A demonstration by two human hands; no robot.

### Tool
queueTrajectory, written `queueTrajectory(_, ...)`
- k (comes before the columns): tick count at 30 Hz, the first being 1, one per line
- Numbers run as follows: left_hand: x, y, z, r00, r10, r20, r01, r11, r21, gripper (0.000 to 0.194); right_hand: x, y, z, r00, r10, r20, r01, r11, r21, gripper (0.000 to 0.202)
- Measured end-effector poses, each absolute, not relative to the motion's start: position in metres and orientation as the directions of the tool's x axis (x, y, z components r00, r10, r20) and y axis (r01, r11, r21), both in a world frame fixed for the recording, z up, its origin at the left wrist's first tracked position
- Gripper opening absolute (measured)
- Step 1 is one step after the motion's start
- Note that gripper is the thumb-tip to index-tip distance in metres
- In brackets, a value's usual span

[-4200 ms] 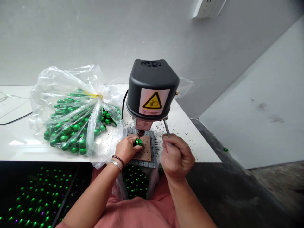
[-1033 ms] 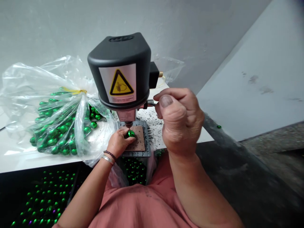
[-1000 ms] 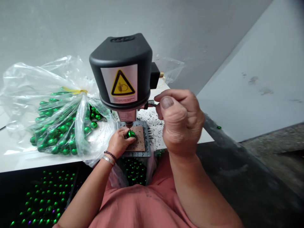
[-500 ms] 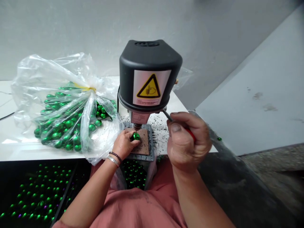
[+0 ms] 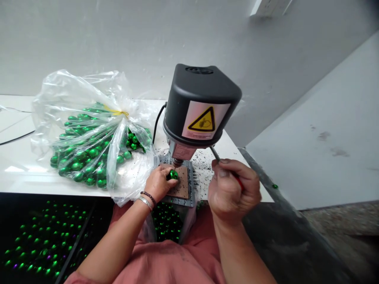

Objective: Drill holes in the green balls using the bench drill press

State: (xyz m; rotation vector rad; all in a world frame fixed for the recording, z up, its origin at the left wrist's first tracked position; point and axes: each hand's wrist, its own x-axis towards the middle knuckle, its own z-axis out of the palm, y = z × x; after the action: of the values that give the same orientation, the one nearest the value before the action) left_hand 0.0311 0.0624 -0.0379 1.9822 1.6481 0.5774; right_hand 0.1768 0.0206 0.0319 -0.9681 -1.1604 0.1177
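A small bench drill (image 5: pixel 200 104) with a black motor cover and a yellow warning label stands at the white table's front edge. My left hand (image 5: pixel 158 182) pinches a shiny green bead (image 5: pixel 173 174) on the brown pad (image 5: pixel 182 187) of the drill's base, right under the bit. My right hand (image 5: pixel 232 191) is closed around the red-tipped feed lever (image 5: pixel 215 154), pulled low beside the base.
A tied clear plastic bag (image 5: pixel 89 134) full of green beads lies left of the drill. Black shavings dust the white table (image 5: pixel 17 173) around the base. More green beads sit in a bag (image 5: pixel 167 221) below the drill and a dark bin (image 5: pixel 35 244) lower left. One bead (image 5: pixel 275 186) lies on the floor ledge.
My right hand has swung the lever down from beside the motor cover to beside the base. The left hand keeps the bead under the bit. The camera view has shifted.
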Motion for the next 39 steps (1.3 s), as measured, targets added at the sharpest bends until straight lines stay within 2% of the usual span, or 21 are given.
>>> queueTrajectory(11, 0.031, 0.063, -0.037, 0.191, 0.981, 0.024, 0.783, -0.167, 0.599, 0.029, 0.174, 0.024, 0.016, 0.407, 0.518, 0.753, 0.332, 0.684, -0.650, 0.009)
queueTrajectory(17, 0.033, 0.064, -0.036, 0.194, 0.980, 0.051, 0.788, -0.186, 0.586, 0.027, 0.174, 0.031, 0.066, 0.490, 0.531, 0.691, 0.406, 0.563, -0.720, 0.017)
queueTrajectory(20, 0.029, 0.057, -0.029, 0.175, 0.984, 0.037, 0.788, -0.163, 0.594, 0.026, 0.174, 0.045, 0.092, 0.496, 0.538, 0.682, 0.366, 0.583, -0.725, 0.024)
queueTrajectory(22, 0.022, 0.048, -0.021, 0.238, 0.971, -0.009, 0.770, -0.183, 0.611, 0.024, 0.175, 0.051, 0.101, 0.486, 0.556, 0.675, 0.348, 0.585, -0.733, 0.024)
queueTrajectory(24, 0.011, 0.037, -0.012, 0.392, 0.916, -0.090, 0.720, -0.244, 0.649, 0.029, 0.175, 0.054, 0.103, 0.495, 0.559, 0.664, 0.329, 0.587, -0.740, 0.024)
queueTrajectory(26, 0.000, 0.029, -0.004, 0.494, 0.855, -0.157, 0.660, -0.251, 0.708, 0.047, 0.174, 0.052, 0.102, 0.513, 0.559, 0.651, 0.298, 0.596, -0.746, 0.021)
queueTrajectory(28, -0.011, 0.029, 0.000, 0.448, 0.880, -0.156, 0.646, -0.198, 0.737, 0.057, 0.173, 0.050, 0.101, 0.517, 0.566, 0.642, 0.264, 0.609, -0.748, 0.018)
queueTrajectory(29, -0.016, 0.034, 0.000, 0.367, 0.922, -0.123, 0.661, -0.166, 0.731, 0.055, 0.172, 0.049, 0.101, 0.514, 0.573, 0.638, 0.246, 0.614, -0.750, 0.016)
queueTrajectory(32, -0.031, 0.062, -0.004, 0.075, 0.996, 0.044, 0.775, -0.086, 0.627, 0.037, 0.171, 0.047, 0.100, 0.521, 0.568, 0.637, 0.222, 0.630, -0.744, 0.016)
queueTrajectory(35, -0.048, 0.098, -0.015, -0.143, 0.974, 0.174, 0.909, 0.060, 0.412, 0.038, 0.171, 0.048, 0.099, 0.537, 0.553, 0.637, 0.233, 0.629, -0.742, 0.019)
queueTrajectory(37, -0.061, 0.118, -0.023, -0.194, 0.945, 0.264, 0.949, 0.113, 0.293, 0.041, 0.172, 0.048, 0.098, 0.537, 0.550, 0.639, 0.242, 0.625, -0.742, 0.021)
queueTrajectory(39, -0.072, 0.129, -0.033, -0.177, 0.959, 0.221, 0.971, 0.133, 0.198, 0.040, 0.172, 0.049, 0.096, 0.544, 0.539, 0.643, 0.256, 0.623, -0.739, 0.022)
